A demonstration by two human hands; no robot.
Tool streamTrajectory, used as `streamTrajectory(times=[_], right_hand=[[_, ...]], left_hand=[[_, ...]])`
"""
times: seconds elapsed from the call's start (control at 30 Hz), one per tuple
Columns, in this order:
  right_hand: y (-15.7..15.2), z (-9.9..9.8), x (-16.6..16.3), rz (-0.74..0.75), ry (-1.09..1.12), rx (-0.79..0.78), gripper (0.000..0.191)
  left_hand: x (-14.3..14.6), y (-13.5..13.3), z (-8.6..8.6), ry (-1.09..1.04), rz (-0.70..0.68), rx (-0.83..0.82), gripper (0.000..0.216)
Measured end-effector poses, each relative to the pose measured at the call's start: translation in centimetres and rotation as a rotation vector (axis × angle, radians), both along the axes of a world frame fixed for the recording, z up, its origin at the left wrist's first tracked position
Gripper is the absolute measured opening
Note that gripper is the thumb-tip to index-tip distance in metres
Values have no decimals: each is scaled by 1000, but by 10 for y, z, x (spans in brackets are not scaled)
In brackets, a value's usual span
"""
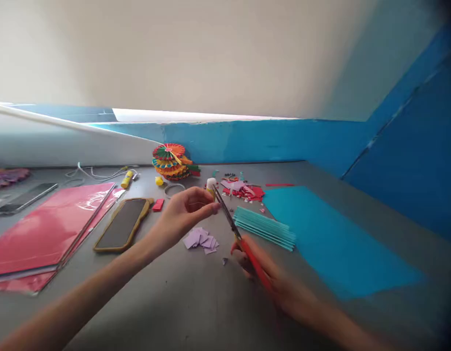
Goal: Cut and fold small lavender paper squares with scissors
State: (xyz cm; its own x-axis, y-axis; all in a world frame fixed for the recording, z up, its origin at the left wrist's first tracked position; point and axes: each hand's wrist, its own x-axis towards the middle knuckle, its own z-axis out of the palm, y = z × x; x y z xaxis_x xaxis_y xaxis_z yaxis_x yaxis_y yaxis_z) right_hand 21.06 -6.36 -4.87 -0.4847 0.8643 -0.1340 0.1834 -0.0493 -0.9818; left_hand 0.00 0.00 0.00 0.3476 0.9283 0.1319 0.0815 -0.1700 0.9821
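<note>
My right hand [256,265] is wrapped around the red handles of a pair of scissors [230,222]. Its blades point up and away, and their tips reach the fingertips of my left hand [190,207]. The thumb and fingers of that hand are bent into a pinch; whatever lies between them is too small to make out. Just behind the tips stands a bottle with a white cap [211,182], partly covered by my fingers. Below lies a loose pile of small lilac paper pieces [201,240]. Pleated turquoise paper [264,228] rests to the right of the blades.
A blue sheet [331,243] lies at right, with red and lilac paper scraps [243,190] behind. On the left are a phone in a yellow case [123,225], pink paper packs [46,229], a yellow glue stick [127,179] and another phone [26,199]. Folded paper rosettes [170,163] stand at the back.
</note>
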Motion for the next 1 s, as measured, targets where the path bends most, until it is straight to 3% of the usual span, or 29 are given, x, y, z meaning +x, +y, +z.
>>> streamTrajectory(times=[0.27, 0.53, 0.8, 1.0], right_hand=[[-1, 11, -4, -19, -53, 6, 34], [0, 5, 2, -6, -23, 15, 34], [0, 15, 2, 20, -78, 50, 34], [-3, 8, 3, -12, -72, 42, 35]], left_hand=[[-1, 2, 1, 35, -6, 15, 17], [-3, 4, 4, 60, 20, 10, 19], [-4, 6, 5, 16, 32, -1, 21], [1, 1, 4, -12, 67, -7, 19]])
